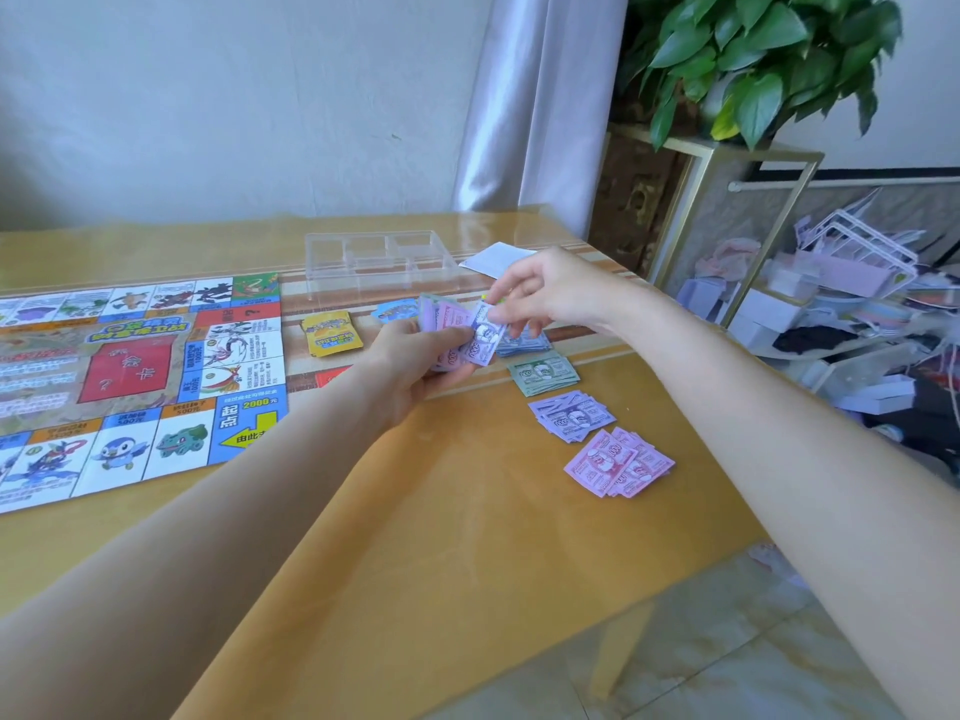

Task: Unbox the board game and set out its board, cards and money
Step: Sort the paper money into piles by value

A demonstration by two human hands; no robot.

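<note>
The left hand (415, 366) holds a fanned bundle of paper money (452, 324) above the yellow surface (415, 511), with the fingers curled under the notes. The right hand (540, 293) pinches the top purple note (485, 337) of this bundle between thumb and fingers. The game board (130, 376) lies unfolded and flat on the left part of the surface, with coloured squares and cartoon creatures around its edge. To the right of the hands, sorted piles of money lie in a row toward the near edge: a bluish pile (524, 343) partly hidden under the right hand, a green pile (543, 374), a light purple pile (571, 415) and a pink pile (618, 462), each near the next but apart. A yellow card pack (330, 332) lies just beside the board, and a blue pack (395, 309) is behind the bundle. A clear plastic tray (374, 259) with compartments stands farther back, and a white paper (493, 259) is next to it.
</note>
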